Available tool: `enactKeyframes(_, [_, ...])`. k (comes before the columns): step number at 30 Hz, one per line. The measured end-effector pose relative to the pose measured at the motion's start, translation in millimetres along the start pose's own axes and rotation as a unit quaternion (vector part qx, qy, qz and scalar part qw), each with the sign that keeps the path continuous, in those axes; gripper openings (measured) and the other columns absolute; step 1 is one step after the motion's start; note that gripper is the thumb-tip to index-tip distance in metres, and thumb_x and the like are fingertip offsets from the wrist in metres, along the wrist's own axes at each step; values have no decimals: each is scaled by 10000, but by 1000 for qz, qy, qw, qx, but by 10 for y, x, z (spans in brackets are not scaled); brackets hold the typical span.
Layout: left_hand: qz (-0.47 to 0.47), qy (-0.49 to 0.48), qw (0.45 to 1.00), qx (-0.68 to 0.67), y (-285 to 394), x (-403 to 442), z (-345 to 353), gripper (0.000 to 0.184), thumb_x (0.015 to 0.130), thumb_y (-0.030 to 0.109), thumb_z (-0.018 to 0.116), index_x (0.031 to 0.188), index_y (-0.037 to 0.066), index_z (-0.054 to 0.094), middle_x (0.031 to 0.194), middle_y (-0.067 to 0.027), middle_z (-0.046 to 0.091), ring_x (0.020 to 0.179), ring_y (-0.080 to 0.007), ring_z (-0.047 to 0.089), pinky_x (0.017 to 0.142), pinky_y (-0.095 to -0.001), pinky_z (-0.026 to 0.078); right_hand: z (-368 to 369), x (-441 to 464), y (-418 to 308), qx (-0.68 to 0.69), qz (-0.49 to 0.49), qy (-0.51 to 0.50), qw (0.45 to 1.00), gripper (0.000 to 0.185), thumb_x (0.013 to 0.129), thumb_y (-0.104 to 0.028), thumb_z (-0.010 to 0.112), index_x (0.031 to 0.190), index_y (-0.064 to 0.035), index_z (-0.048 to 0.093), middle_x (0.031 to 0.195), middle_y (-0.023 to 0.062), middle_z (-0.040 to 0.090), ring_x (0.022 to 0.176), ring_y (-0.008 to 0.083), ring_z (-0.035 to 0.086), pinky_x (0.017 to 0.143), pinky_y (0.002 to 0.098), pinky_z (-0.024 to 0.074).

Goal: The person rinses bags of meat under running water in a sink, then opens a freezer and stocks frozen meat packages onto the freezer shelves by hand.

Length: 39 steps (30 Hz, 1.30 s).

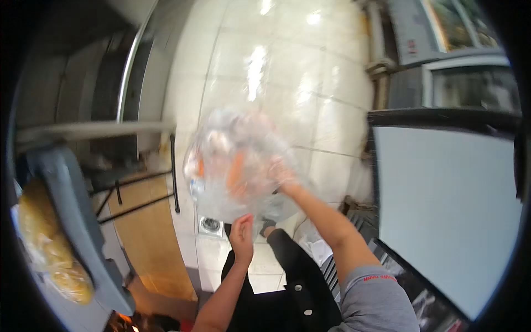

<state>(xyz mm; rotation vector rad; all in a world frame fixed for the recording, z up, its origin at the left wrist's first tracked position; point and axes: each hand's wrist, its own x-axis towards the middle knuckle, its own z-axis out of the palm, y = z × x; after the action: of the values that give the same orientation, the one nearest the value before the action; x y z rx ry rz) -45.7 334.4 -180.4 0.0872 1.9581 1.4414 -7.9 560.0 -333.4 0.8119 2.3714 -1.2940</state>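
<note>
A large clear plastic bag [221, 207], filled with blurred white, pink and orange contents, hangs in front of my legs above the tiled floor. At its near edge my left hand [241, 237] is closed, fingers pressed together on the plastic. My right hand [282, 174] is against the bag's right side, and film seems to lie over its fingers. Motion blur hides whether those fingers are closed or spread. What exactly the bag contains is too smeared to name.
Glossy tiles [276, 72] cover the floor, with a round drain [210, 223] near my feet. To the left are a grey tub [72, 210] holding yellow plastic-wrapped food and a dark folding-table leg [175, 177]. A white-topped table [442, 205] stands right.
</note>
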Motion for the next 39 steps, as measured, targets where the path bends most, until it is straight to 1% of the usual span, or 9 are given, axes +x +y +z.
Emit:
enactKeyframes(3, [-513,-162,754,-378,250,-494,312,601,838,548,443,1210,76,455,1099,-168,539,1035,-306,513,891,-410,409,-602,-1813,-688,52,-7,74,996,406,836,-127,466,1230,-27,469,1308,199,408,1219,319,380,1012,356,311])
enactKeyframes(7, [-436,-428,643,-461,1888,-1786,916,501,864,386,415,1224,38,419,1180,-156,511,1030,-321,542,873,-463,457,-1436,-4609,-2161,185,60,320,927,429,765,-43,570,1188,-67,508,1399,158,284,1300,288,265,1055,372,228])
enactKeyframes(9, [-371,-563,659,-333,2502,-2423,1221,473,839,169,440,1281,21,364,1221,-139,487,1101,-252,502,946,-384,410,-1685,-5816,-2286,42,46,408,911,572,719,-72,632,1254,-124,437,1404,121,268,1315,291,229,1039,423,248])
enactKeyframes(12, [-68,-731,657,-172,3986,-3556,1731,517,861,113,502,1323,28,285,1281,-102,417,1155,-210,443,973,-342,371,-2462,-7329,-3549,483,-10,577,659,799,724,-293,673,1371,-215,210,1406,69,252,1327,280,179,1028,464,246])
enactKeyframes(15, [340,-760,542,-112,4880,-4743,2041,636,763,125,620,1295,-6,297,1222,-191,431,1168,-284,423,971,-372,342,-2585,-7868,-3829,443,-96,717,529,769,802,-389,601,1387,-167,153,1362,72,314,1284,238,260,1012,428,277])
enactKeyframes(19, [503,-800,327,-32,5221,-6015,1817,849,737,145,627,1390,38,95,1401,-247,137,1325,-384,90,1072,-412,117,-2676,-8820,-3747,463,-151,820,302,451,890,-367,443,1204,-44,458,1149,98,546,1010,231,557,870,365,451])
enactKeyframes(22, [538,-770,328,-98,5494,-6232,1728,820,743,133,622,1398,78,132,1440,-235,40,1349,-360,14,1072,-435,95,-2980,-9613,-3718,409,-236,829,299,376,926,-289,380,1203,-47,456,1151,115,550,1030,228,559,884,392,466])
enactKeyframes(31, [398,-814,414,89,5036,-5837,2400,381,803,69,549,1181,59,500,1184,-87,507,1099,-207,493,916,-326,402,-4677,-11619,-2704,377,-143,847,346,269,916,-114,318,1050,17,511,985,156,588,852,276,619,750,420,534])
enactKeyframes(39, [471,-799,366,76,5200,-5932,2586,278,847,92,530,1122,55,548,1107,-103,563,999,-221,549,831,-304,437,-5944,-12181,-1364,358,-252,782,444,375,899,-363,401,1091,-85,565,1076,107,584,968,251,581,768,379,515])
